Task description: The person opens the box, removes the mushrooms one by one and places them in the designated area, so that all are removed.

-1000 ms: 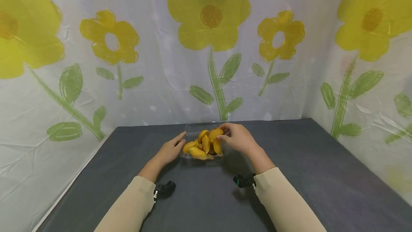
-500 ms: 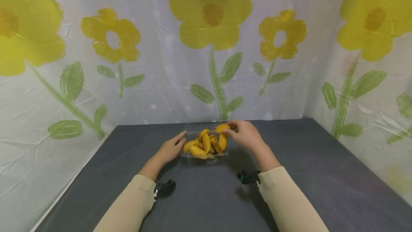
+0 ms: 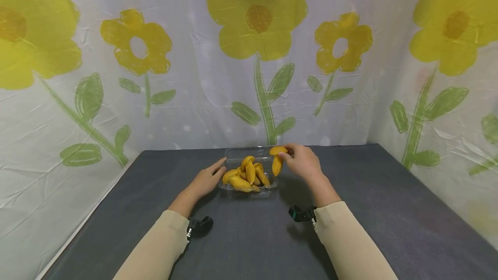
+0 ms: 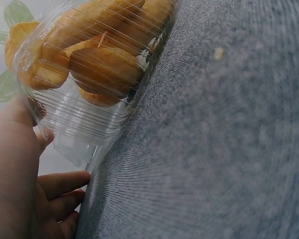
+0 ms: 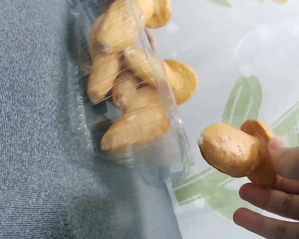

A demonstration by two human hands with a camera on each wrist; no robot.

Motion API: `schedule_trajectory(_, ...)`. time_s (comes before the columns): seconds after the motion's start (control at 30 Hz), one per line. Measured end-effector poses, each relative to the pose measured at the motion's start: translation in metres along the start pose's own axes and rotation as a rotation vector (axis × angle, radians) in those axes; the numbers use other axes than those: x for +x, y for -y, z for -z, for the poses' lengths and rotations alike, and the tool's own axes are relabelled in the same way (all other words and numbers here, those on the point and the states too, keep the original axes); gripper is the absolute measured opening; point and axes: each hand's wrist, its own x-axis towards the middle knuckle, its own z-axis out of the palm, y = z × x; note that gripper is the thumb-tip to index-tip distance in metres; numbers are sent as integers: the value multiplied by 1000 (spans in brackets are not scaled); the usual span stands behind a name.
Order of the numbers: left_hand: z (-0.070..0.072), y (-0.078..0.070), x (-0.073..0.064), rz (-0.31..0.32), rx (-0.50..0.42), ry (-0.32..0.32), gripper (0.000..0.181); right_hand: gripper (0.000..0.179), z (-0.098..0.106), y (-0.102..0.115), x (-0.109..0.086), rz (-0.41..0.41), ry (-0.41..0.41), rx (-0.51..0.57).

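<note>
My right hand (image 3: 305, 159) pinches a yellow mushroom (image 3: 277, 163) by its cap, thumb on one side and fingers on the other. Its stem hangs down over the right end of a clear plastic box (image 3: 268, 191); in the right wrist view, the held mushroom (image 5: 229, 152) appears apart from the box. Several more yellow mushrooms (image 3: 249, 172) lie heaped inside, mostly toward the left. At the box's left end rests my left hand (image 3: 206, 182), fingers fairly straight. In the left wrist view, its thumb (image 4: 17, 112) is right at the rim.
The box stands on a dark grey cloth-covered table (image 3: 249, 237), near its back edge. Its transparent lid (image 3: 245, 152) lies folded back behind it. A white curtain (image 3: 186, 98) printed with yellow flowers hangs behind and at both sides. Both wrists wear black straps (image 3: 301, 214).
My right hand has drawn a mushroom up and to the right, away from the heap. The mushroom beside it has slumped into a slant. My left hand stays at the box's left end.
</note>
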Motion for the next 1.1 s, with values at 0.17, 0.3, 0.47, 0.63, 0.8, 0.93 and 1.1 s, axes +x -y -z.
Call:
schedule_trajectory(0.17, 0, -1, 0, 0, 8, -3, 64, 44, 0, -6, 1, -57, -17, -15)
schedule_trajectory(0.3, 1, -2, 0, -2, 4, -2, 64, 44, 0, -11, 0, -97, -18, -35)
schedule_trajectory(0.47, 1, -2, -1, -1, 5, -1, 65, 43, -5, -19, 0, -136, 8, -50)
schedule_trajectory(0.63, 1, 0, -2, -3, 1, -1, 66, 42, -14, -26, 1, -160, 30, -75)
schedule_trajectory(0.8, 0, 3, -1, -3, 1, -7, 66, 41, -22, -31, 1, -159, 49, -110)
schedule_trajectory(0.93, -1, 5, 0, -9, 10, -18, 65, 41, -26, -35, 1, -161, 63, -131)
schedule_trajectory(1.1, -2, 3, 1, -19, 21, -23, 64, 43, -31, -41, 0, -166, 90, -160)
